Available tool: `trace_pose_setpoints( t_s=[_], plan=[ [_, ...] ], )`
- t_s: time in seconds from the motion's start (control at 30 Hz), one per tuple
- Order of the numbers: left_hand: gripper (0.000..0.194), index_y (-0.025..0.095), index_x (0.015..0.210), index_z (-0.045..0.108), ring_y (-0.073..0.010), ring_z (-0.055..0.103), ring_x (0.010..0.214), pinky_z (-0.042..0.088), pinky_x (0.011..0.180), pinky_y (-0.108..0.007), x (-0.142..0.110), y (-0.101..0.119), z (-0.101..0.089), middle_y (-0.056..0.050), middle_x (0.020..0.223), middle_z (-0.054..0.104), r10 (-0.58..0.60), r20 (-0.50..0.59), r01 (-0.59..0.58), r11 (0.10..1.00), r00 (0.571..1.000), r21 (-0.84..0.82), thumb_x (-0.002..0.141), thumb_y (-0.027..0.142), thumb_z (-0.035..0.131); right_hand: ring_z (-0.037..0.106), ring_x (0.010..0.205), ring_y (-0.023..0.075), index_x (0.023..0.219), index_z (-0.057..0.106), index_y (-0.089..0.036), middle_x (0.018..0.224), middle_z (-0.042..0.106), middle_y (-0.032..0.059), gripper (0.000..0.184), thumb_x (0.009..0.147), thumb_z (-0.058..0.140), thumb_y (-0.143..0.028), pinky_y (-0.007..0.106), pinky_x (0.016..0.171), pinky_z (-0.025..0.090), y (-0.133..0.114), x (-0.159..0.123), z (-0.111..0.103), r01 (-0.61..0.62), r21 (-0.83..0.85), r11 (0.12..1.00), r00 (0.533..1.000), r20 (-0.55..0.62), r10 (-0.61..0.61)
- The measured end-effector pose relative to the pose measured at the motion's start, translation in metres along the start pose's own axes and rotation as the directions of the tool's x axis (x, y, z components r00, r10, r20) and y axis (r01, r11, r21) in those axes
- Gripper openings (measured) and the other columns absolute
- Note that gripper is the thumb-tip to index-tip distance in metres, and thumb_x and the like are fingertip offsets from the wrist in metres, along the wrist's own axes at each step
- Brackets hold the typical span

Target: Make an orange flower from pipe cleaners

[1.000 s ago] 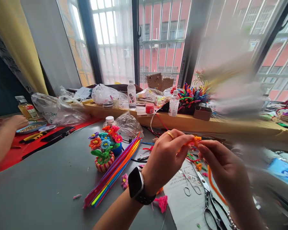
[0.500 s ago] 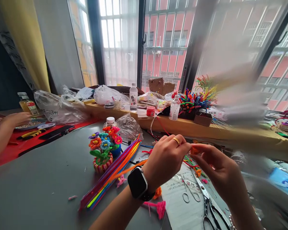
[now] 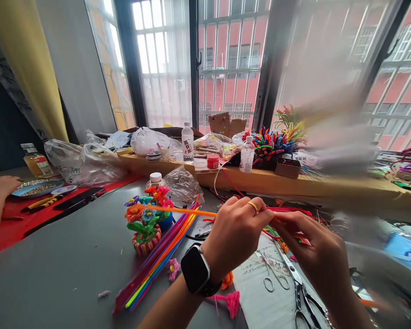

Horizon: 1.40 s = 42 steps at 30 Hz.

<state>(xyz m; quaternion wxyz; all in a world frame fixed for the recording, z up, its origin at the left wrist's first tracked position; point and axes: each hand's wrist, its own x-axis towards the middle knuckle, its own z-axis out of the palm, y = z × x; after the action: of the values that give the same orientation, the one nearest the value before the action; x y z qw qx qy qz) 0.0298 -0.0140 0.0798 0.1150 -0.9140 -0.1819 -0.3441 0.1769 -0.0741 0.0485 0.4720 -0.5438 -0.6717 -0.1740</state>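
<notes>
My left hand, with a watch on the wrist and a ring, pinches an orange pipe cleaner whose free end sticks out to the left. My right hand meets it fingertip to fingertip, closed on the orange piece; the exact grip between the fingers is hidden. Beneath my hands lie small scissors and large shears on a paper sheet. Left of them are a pink pipe-cleaner flower and a bundle of coloured pipe cleaners.
A potted pipe-cleaner bouquet stands on the grey table. Bottles, including a water bottle, bags and a pile of pipe cleaners line the ledge. At far left, another person's hand is near a bead tray.
The orange pipe cleaner's free end has swung up and now points left, in front of the bouquet. My hands stay together. The other person's hand has moved left; the view has shifted slightly.
</notes>
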Motion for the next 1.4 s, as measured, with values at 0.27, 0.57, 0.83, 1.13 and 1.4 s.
trace_pose_setpoints(
  t_s=[0.27,0.57,0.83,1.13,1.4],
  plan=[
    [0.019,0.019,0.082,0.059,-0.0115,0.05,0.07,0.029,0.063,-0.029,0.0,-0.004,-0.011,0.0,0.079,0.059,0.041,0.086,-0.046,0.997,0.995,0.056,0.082,0.012,0.042,0.06,0.059,0.0127,0.078,0.061,-0.02,0.068,0.066,0.0012,0.01,0.08,0.051,-0.024,0.022,0.055,0.043,-0.005,0.001,-0.002,0.141,-0.075,0.987,0.99,0.041,-0.138],
    [0.019,0.021,0.093,0.061,-0.0165,0.051,0.083,0.036,0.077,-0.032,0.0,-0.003,-0.009,-0.003,0.088,0.063,-0.109,-0.146,0.086,0.984,0.983,-0.155,0.08,0.029,0.051,0.061,0.058,0.0158,0.075,0.064,-0.021,0.07,0.067,0.0019,0.017,0.075,0.056,-0.037,0.026,0.055,0.047,0.005,0.003,-0.001,-0.277,0.121,0.953,0.96,0.078,0.269],
    [0.024,0.015,0.081,0.063,-0.0147,0.06,0.067,0.044,0.06,-0.024,0.0,0.0,0.018,-0.005,0.074,0.067,-0.359,0.243,0.421,0.587,0.901,-0.692,0.079,0.034,0.05,0.06,0.059,0.0161,0.077,0.066,-0.019,0.069,0.066,0.0038,0.022,0.071,0.06,-0.039,0.027,0.055,0.049,0.006,0.003,0.006,-0.416,0.364,0.833,0.909,0.134,0.395],
    [0.025,0.012,0.083,0.064,-0.013,0.059,0.063,0.046,0.057,-0.021,0.005,-0.005,0.013,-0.005,0.07,0.065,-0.427,0.397,0.532,0.262,0.812,-0.805,0.073,0.033,0.057,0.048,0.053,0.012,0.068,0.056,-0.019,0.058,0.052,-0.0006,0.029,0.083,0.042,-0.039,0.023,0.051,0.037,0.004,0.005,0.006,-0.406,0.275,0.871,0.908,0.225,0.353],
    [0.023,0.011,0.075,0.063,-0.0083,0.054,0.057,0.043,0.053,-0.017,0.005,-0.008,0.012,-0.002,0.062,0.061,-0.421,0.418,0.546,0.251,0.805,-0.799,0.072,0.032,0.057,0.044,0.057,0.0122,0.062,0.047,-0.019,0.06,0.048,-0.0011,0.029,0.085,0.039,-0.036,0.023,0.056,0.034,0.001,0.004,0.016,-0.333,0.322,0.886,0.941,0.171,0.291]
  ],
)
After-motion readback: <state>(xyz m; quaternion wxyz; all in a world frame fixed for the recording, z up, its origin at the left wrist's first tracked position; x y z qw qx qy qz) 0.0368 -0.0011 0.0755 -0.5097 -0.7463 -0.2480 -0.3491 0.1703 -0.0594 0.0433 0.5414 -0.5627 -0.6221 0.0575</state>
